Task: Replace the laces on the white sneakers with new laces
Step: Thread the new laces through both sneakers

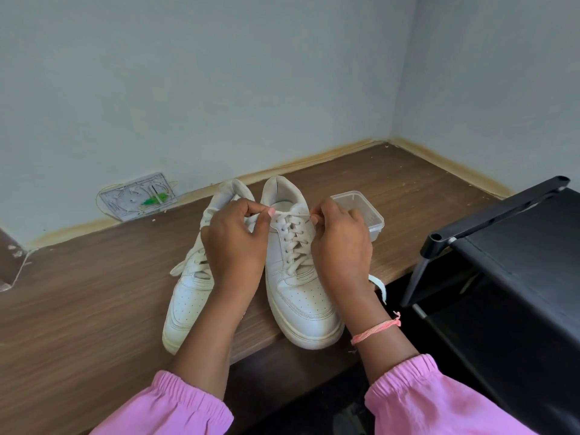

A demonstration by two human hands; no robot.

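Two white sneakers stand side by side on a wooden table, toes toward me. The right sneaker is laced with a cream lace up to its top eyelets. My left hand pinches the lace's left end at the top of the tongue. My right hand pinches the right end, and the lace runs taut between them. A loose lace end hangs off the table edge by my right wrist. The left sneaker is partly hidden under my left arm; its lace lies loose.
A clear plastic box sits behind my right hand. A black rack stands at the right, beyond the table edge. A broken wall plate with green parts leans at the back left. Walls close the back and right.
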